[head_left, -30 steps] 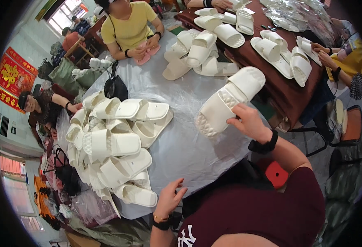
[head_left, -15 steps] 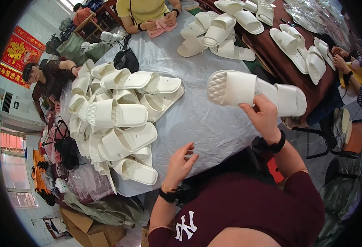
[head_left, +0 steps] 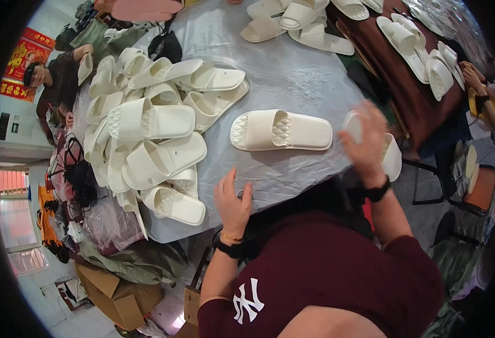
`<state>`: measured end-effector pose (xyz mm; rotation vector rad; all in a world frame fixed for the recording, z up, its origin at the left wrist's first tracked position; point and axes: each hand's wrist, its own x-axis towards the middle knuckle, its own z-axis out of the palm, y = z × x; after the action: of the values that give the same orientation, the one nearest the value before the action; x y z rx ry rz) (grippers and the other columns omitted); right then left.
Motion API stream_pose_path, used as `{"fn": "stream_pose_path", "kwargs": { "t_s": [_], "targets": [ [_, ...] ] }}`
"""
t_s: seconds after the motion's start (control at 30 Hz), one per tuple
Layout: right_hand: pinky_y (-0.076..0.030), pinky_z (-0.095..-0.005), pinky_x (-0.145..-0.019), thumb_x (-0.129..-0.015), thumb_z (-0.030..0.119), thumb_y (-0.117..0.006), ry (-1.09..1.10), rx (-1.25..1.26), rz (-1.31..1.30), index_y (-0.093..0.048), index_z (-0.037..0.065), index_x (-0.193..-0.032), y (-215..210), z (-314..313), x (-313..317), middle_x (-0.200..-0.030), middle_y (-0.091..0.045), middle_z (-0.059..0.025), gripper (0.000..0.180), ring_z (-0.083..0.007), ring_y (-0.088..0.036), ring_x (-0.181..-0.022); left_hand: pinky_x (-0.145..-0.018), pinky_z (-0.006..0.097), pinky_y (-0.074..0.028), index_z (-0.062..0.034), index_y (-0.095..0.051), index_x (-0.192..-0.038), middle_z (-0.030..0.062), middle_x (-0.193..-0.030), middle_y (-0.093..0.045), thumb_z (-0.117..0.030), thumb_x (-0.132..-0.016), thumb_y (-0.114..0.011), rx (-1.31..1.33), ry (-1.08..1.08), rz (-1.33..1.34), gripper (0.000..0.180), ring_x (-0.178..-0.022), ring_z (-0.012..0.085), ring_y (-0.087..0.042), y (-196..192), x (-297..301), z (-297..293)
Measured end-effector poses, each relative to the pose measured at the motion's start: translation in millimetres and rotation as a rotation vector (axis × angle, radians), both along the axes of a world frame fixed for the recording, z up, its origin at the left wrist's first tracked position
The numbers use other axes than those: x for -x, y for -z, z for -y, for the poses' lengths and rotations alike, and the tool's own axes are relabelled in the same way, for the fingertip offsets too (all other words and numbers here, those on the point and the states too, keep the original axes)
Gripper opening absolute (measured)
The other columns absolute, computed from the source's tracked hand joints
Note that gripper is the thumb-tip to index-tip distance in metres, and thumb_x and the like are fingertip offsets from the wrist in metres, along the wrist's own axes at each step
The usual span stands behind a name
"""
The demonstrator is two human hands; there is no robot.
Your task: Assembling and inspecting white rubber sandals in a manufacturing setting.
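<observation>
A cream slipper (head_left: 303, 132) lies alone on the covered table in front of me, its quilted end to the left. My right hand (head_left: 365, 141), smeared by motion, is at the table's right edge. It grips another cream slipper (head_left: 392, 159), mostly hidden behind the hand, with white ends showing on both sides. My left hand (head_left: 232, 200) hovers over the table's near edge with its fingers apart, holding nothing. Just beyond it on the left is a big heap of cream slippers (head_left: 166, 160), stacked loosely at various angles.
Plastic sheeting covers the grey table (head_left: 292, 79). More slippers (head_left: 306, 19) lie at its far side, and others (head_left: 405, 45) on a brown-covered table (head_left: 365, 39) at right. Co-workers are at left and right. A cardboard box (head_left: 115, 293) stands lower left; a chair (head_left: 478, 191) stands right.
One slipper from my right hand now lies on the table. That hand has moved slightly right with another slipper. A pink oval piece shows at the top, and the view has shifted.
</observation>
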<state>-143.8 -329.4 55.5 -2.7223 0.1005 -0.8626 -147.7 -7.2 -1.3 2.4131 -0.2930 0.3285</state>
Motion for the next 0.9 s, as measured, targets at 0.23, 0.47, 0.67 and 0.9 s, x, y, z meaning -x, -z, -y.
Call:
{"fn": "stream_pose_path", "kwargs": {
  "t_s": [0.23, 0.47, 0.67, 0.9],
  "targets": [
    [-0.035, -0.0506, -0.099, -0.082, 0.046, -0.063, 0.222, 0.205, -0.286, -0.040, 0.003, -0.137, 94, 59, 20, -0.132, -0.046, -0.0210, 0.073, -0.0396, -0.043, -0.121, -0.068, 0.034, -0.048, -0.0041, -0.061, -0.110, 0.0117, -0.094, -0.056, -0.004, -0.074, -0.072, -0.058, 0.137, -0.241, 0.037, -0.082, 0.0251, -0.058, 20, 11, -23],
    [-0.040, -0.0460, -0.090, -0.063, 0.041, -0.080, 0.172, 0.007, -0.365, -0.051, 0.009, -0.128, 69, 64, -2, -0.112, -0.054, -0.0163, 0.077, -0.0366, -0.049, -0.104, -0.069, 0.032, -0.049, -0.0013, -0.068, -0.100, 0.0112, -0.085, -0.065, -0.011, -0.076, -0.071, 0.151, -0.003, -0.439, 0.026, -0.073, 0.0219, -0.062, 7, 4, -37],
    [-0.040, -0.0440, -0.086, -0.059, 0.023, -0.081, -0.211, 0.008, -0.300, -0.059, 0.008, -0.115, 41, 40, -47, -0.102, -0.055, -0.0131, 0.062, -0.0347, -0.050, -0.099, -0.063, 0.024, -0.048, -0.0018, -0.069, -0.106, 0.0045, -0.085, -0.069, -0.014, -0.086, -0.065, 0.485, -0.179, -0.701, 0.024, -0.072, 0.0095, -0.061, -17, 18, -66],
    [-0.042, -0.0422, -0.093, -0.074, 0.009, -0.070, -0.469, 0.043, -0.098, -0.061, 0.007, -0.113, 16, -13, -94, -0.119, -0.057, -0.0162, 0.039, -0.0351, -0.052, -0.111, -0.060, 0.020, -0.046, -0.0035, -0.069, -0.105, -0.0003, -0.082, -0.067, -0.013, -0.089, -0.061, 0.674, -0.292, -0.967, 0.021, -0.071, 0.0052, -0.059, -15, 73, -106]
  ]
}}
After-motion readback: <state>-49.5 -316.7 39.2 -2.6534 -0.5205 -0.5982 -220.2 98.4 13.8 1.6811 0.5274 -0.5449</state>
